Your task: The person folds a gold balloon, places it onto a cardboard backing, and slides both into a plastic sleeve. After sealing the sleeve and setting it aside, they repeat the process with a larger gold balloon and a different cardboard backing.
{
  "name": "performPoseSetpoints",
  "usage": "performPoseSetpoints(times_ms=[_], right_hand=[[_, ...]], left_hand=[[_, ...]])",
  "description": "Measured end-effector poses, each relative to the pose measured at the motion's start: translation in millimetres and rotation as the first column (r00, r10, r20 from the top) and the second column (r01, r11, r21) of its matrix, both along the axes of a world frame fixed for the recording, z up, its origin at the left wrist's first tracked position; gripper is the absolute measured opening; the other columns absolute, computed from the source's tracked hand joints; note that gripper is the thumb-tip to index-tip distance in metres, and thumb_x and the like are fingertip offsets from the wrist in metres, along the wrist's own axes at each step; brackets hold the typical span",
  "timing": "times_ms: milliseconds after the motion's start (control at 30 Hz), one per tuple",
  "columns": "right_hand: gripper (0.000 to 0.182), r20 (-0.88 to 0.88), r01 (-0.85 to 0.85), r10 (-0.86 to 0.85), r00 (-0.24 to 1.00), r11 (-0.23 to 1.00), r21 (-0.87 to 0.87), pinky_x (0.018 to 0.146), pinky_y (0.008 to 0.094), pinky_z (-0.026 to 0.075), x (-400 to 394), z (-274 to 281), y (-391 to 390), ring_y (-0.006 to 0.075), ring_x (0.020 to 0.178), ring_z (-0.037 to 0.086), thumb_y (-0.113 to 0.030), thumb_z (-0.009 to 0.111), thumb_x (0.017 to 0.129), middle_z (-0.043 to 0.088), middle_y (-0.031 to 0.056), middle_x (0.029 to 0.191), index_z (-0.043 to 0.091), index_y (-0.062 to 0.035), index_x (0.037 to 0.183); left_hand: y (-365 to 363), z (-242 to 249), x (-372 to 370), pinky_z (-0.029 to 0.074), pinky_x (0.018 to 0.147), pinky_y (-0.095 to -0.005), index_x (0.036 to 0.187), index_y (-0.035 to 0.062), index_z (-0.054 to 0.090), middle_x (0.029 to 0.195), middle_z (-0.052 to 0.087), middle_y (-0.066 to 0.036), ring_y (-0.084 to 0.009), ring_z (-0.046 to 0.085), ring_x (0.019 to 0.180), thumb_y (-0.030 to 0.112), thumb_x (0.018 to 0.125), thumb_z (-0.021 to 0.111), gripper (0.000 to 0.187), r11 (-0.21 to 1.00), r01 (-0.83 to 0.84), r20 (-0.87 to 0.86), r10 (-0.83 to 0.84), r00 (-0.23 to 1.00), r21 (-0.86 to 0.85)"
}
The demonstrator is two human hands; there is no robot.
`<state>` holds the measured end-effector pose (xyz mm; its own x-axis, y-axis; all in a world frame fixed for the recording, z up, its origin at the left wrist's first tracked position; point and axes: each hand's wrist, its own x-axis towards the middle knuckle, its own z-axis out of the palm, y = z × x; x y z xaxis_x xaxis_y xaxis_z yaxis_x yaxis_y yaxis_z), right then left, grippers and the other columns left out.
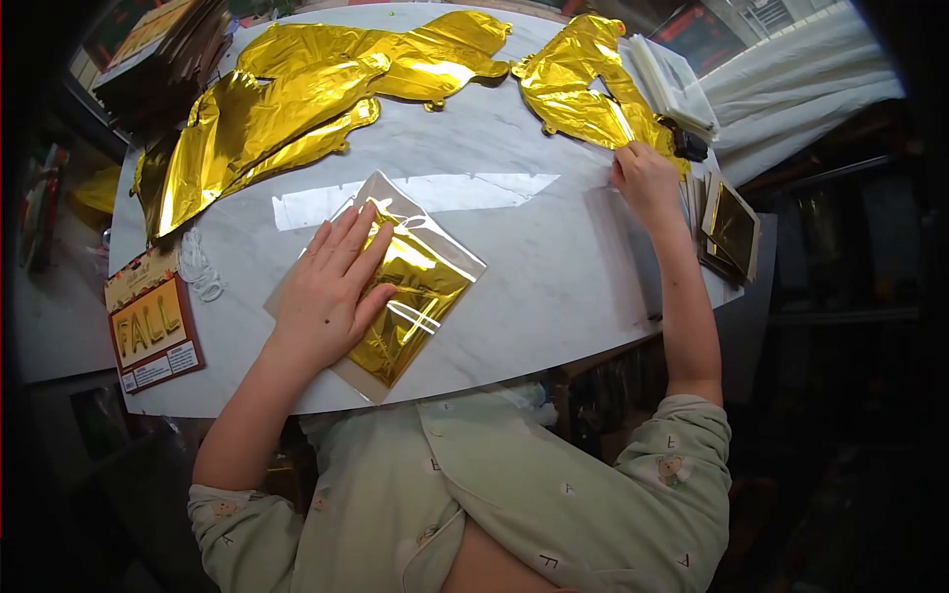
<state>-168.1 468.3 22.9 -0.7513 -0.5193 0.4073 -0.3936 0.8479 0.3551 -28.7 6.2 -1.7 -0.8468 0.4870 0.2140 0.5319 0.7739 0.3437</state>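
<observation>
**Hand positions at the foil-packing counter**

The counter (pixel 514 257) is a pale, marble-patterned slab with a rounded near edge. At its far left lies a heap of gold foil balloons (pixel 297 99), flat, crinkled and mirror-bright; the number in the heap cannot be told. One separate gold foil balloon (pixel 578 84) lies at the far right. Beside it sits one stack of clear bags (pixel 677 84).

Near centre lies one clear plastic pouch (pixel 410 282), rectangular and glossy, holding folded gold foil. One printed card reading "FALL" (pixel 150 326) lies at the left edge.

The left hand (pixel 331 292) lies flat, palm down, fingers spread, pressing the pouch against the counter. The right hand (pixel 645 178), arm extended, pinches the edge of the separate balloon with its fingertips.
</observation>
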Motion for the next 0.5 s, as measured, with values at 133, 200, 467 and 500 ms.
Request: performPoseSetpoints(times_ms=[133, 200, 467, 500], right_hand=[[0.02, 0.211, -0.108, 0.195, 0.958, 0.925, -0.365, 0.067, 0.0348, 0.057, 67, 38, -61, 0.0255, 0.077, 0.074, -0.003, 0.078, 0.079, 0.073, 0.0073, 0.088, 0.068, -0.0094, 0.095], [0.023, 0.365, -0.244, 0.408, 0.837, 0.875, -0.419, 0.065, 0.0348, 0.057, 101, 35, -87, 0.0252, 0.072, 0.072, -0.001, 0.079, 0.078, 0.071, 0.0063, 0.085, 0.068, -0.0094, 0.097], [0.023, 0.367, -0.324, 0.42, 0.83, 0.898, -0.296, 0.067, 0.0361, 0.057, 136, 11, -125, 0.0236, 0.078, 0.068, -0.003, 0.076, 0.078, 0.063, 0.0055, 0.086, 0.064, -0.0065, 0.097], [0.022, 0.358, -0.304, 0.399, 0.844, 0.906, -0.294, 0.067, 0.0363, 0.056, 135, 10, -125, 0.0239, 0.077, 0.067, -0.003, 0.076, 0.078, 0.062, 0.0056, 0.085, 0.064, -0.0064, 0.096]], left_hand=[[-1, 0, -1, 0.031, 0.126, -0.0496, 0.158, 0.0095, 0.05, 0.167, 0.041, -0.016, -0.0365, 0.039, 0.154, 0.034, 0.101, 0.067, 0.064, 1.0, 0.005, -0.008, -0.005, 1.0, 0.018], [-1, 1, -1, 0.03, 0.127, -0.0496, 0.159, 0.0104, 0.049, 0.169, 0.039, -0.016, -0.0368, 0.038, 0.155, 0.033, 0.101, 0.067, 0.065, 1.0, 0.006, 0.013, -0.006, 1.0, 0.018], [0, 0, -1, 0.032, 0.126, -0.0489, 0.156, 0.0078, 0.051, 0.165, 0.044, -0.018, -0.0371, 0.041, 0.153, 0.034, 0.102, 0.067, 0.062, 1.0, 0.01, -0.027, -0.01, 1.0, 0.003], [0, 0, -1, 0.032, 0.126, -0.0489, 0.156, 0.0078, 0.051, 0.165, 0.044, -0.018, -0.0371, 0.041, 0.153, 0.034, 0.102, 0.067, 0.062, 1.0, 0.008, -0.028, -0.007, 1.0, 0.002]])
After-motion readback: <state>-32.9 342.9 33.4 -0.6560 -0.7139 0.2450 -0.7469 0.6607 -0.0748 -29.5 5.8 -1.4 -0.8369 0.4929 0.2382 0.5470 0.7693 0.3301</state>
